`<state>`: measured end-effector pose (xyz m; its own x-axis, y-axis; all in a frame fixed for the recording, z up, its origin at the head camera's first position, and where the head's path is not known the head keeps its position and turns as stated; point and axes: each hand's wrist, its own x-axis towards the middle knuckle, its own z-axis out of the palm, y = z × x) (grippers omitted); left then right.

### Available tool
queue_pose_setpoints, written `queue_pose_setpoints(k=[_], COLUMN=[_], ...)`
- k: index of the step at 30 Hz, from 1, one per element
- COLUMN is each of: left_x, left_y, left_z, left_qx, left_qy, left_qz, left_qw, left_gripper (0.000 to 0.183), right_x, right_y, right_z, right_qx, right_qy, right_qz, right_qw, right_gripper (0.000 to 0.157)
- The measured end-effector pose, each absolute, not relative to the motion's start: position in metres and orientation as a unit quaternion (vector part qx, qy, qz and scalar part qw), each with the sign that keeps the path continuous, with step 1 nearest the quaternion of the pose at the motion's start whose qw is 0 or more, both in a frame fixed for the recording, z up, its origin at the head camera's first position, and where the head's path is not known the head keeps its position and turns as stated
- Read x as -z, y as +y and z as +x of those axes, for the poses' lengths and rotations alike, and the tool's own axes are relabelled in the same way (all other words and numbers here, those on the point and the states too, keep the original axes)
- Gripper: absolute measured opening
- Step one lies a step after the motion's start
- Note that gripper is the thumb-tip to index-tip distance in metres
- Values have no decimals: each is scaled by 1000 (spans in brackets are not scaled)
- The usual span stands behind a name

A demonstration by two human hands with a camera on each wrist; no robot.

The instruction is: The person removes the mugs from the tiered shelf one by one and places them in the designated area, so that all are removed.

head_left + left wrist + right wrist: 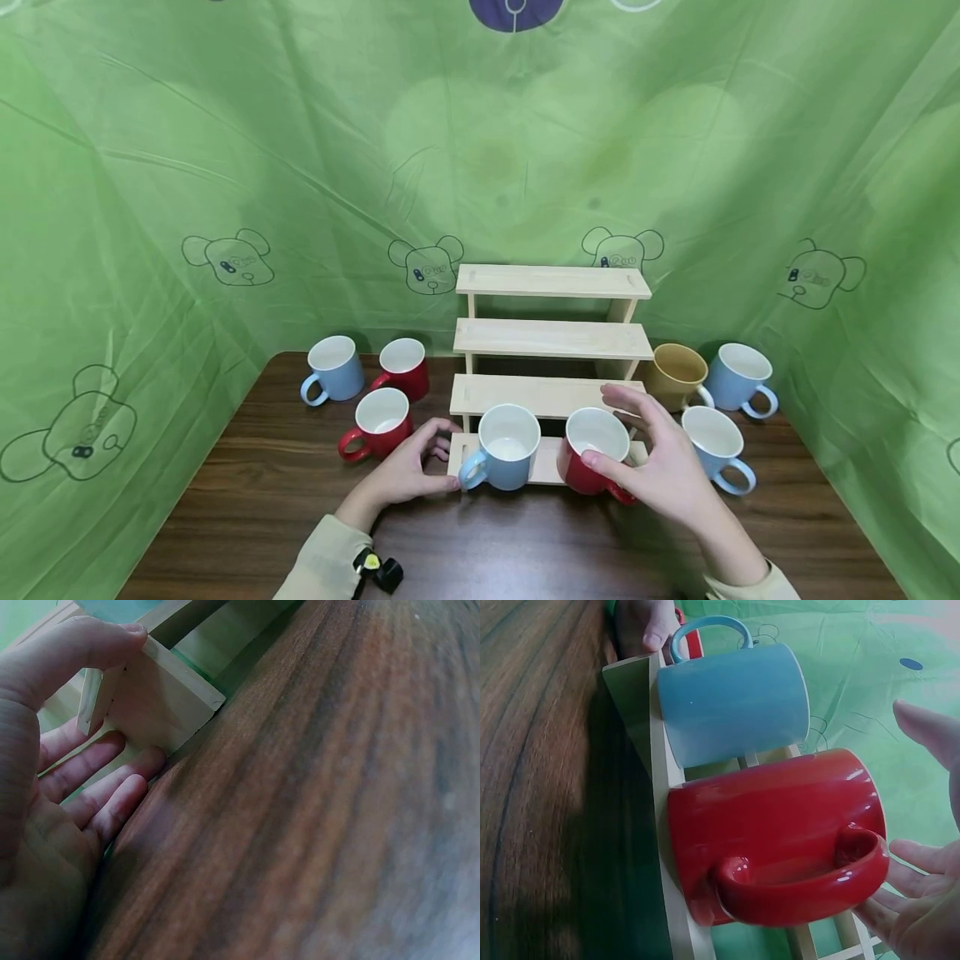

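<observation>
A stepped wooden shelf stands on the table. My left hand holds the left end of its lowest step, the thumb at the front corner and the other fingers along the side. On that step sit a light blue mug, handle toward the left, and a red mug, handle toward the right front. Beside the red mug, my right hand has its fingers spread and its thumb near the rim. The right wrist view shows that hand around the mug's upper side without a grip.
Left of the shelf stand a blue mug and two red mugs, one behind and one in front. On the right are a tan mug and two blue mugs. A green curtain surrounds the dark wooden table.
</observation>
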<state>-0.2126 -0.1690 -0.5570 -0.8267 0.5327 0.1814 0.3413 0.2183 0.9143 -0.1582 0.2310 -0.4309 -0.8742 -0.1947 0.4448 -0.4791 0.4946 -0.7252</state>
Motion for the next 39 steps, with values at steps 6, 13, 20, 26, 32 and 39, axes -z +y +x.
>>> queue_pose_setpoints(k=[6,13,20,26,32,39], left_x=[559,558,556,555,554,555], left_y=[-168,-170,-171,-170,-170,-170], left_z=[-214,-212,-212,-212,-212,-212], left_qx=[-557,-556,-554,-551,-550,-551], left_qy=[775,777,781,783,784,781], left_qz=[287,282,276,276,274,282], left_qw=[85,84,87,90,91,83], left_gripper=[70,68,68,68,68,67], right_x=[433,436,438,442,442,442], right_y=[229,229,232,235,235,235], right_z=[-158,-160,-163,-165,-165,-164], right_qx=[-432,-408,-391,-370,-384,-384], right_qy=[-868,-882,-897,-910,-906,-908], right_qz=[185,169,155,152,150,135], right_qw=[161,165,135,110,100,102], right_gripper=[87,90,94,96,95,89])
